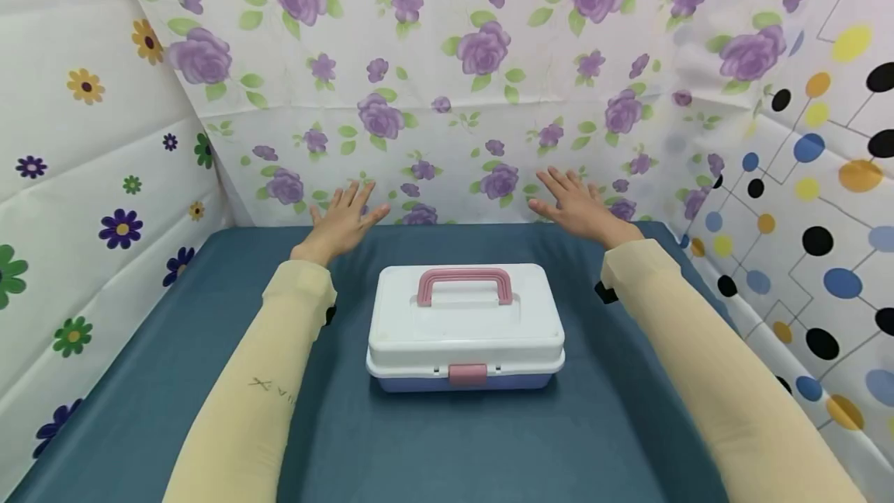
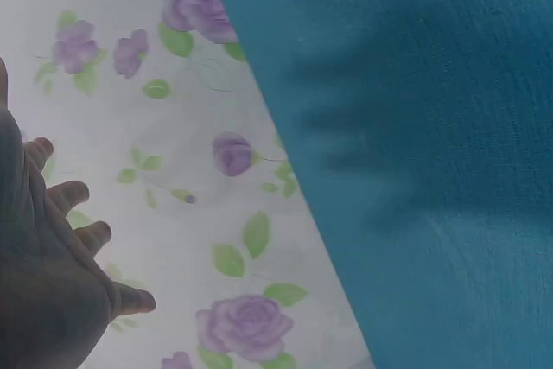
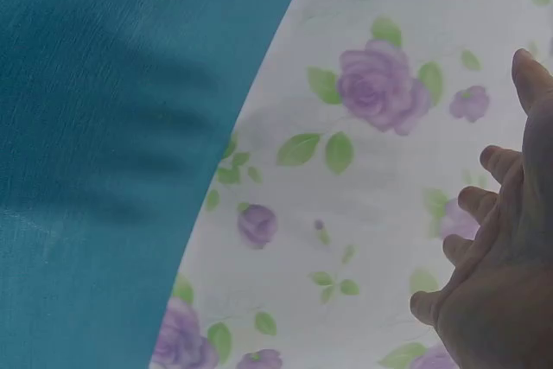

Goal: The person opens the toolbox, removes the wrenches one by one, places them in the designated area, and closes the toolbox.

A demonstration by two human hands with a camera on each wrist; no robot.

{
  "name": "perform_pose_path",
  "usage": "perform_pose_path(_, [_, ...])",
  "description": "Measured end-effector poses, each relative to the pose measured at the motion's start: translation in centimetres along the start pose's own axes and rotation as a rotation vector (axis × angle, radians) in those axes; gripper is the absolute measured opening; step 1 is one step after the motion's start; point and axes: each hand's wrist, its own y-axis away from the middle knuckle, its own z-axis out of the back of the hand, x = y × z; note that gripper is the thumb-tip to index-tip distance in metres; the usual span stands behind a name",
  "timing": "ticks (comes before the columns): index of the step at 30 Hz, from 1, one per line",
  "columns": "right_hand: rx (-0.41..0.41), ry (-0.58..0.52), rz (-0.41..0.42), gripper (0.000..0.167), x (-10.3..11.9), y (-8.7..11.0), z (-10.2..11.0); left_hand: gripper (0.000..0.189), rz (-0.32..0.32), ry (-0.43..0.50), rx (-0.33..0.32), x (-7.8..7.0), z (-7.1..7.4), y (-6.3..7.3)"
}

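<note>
A white lidded box [image 1: 466, 328] with a pink carrying handle [image 1: 464, 276], a pink front latch [image 1: 467, 375] and a purple-blue base sits on the table with its lid down. My left hand [image 1: 340, 225] is held out beyond the box's left side, fingers spread and straight, holding nothing. Past the box's right side, my right hand [image 1: 578, 206] is likewise stretched out with spread fingers and nothing in it. Both wrist views show the palm side of each hand [image 2: 52, 248] over the table's far edge; shadows of the fingers fall on the cloth.
A dark blue cloth covers the table [image 1: 461, 449]. Behind its far edge hangs a white curtain [image 1: 433, 37] with purple roses. Patterned sheets stand at both sides, one with flowers [image 1: 91, 200] at left, one with coloured dots [image 1: 803, 200] at right.
</note>
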Motion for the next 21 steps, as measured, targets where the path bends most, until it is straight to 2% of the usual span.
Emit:
perform_pose_path(4, [-0.026,-0.020,0.043,0.080,0.1,0.4,0.0,0.092,-0.057,0.040,-0.022,0.2,-0.3,0.4])
perform_pose_path(8, [-0.034,-0.041,0.066,0.080,0.3,0.8,0.0,0.091,-0.087,0.042,-0.026,0.5,-0.9,0.7])
perform_pose_path(18, [-0.019,-0.064,0.096,0.079,0.2,1.3,-0.2,0.085,-0.100,0.028,-0.022,0.1,-0.6,1.2])
perform_pose_path(21, [-0.017,-0.077,0.123,0.078,0.1,1.5,-0.1,0.083,-0.126,0.040,-0.024,-0.3,-0.4,1.4])
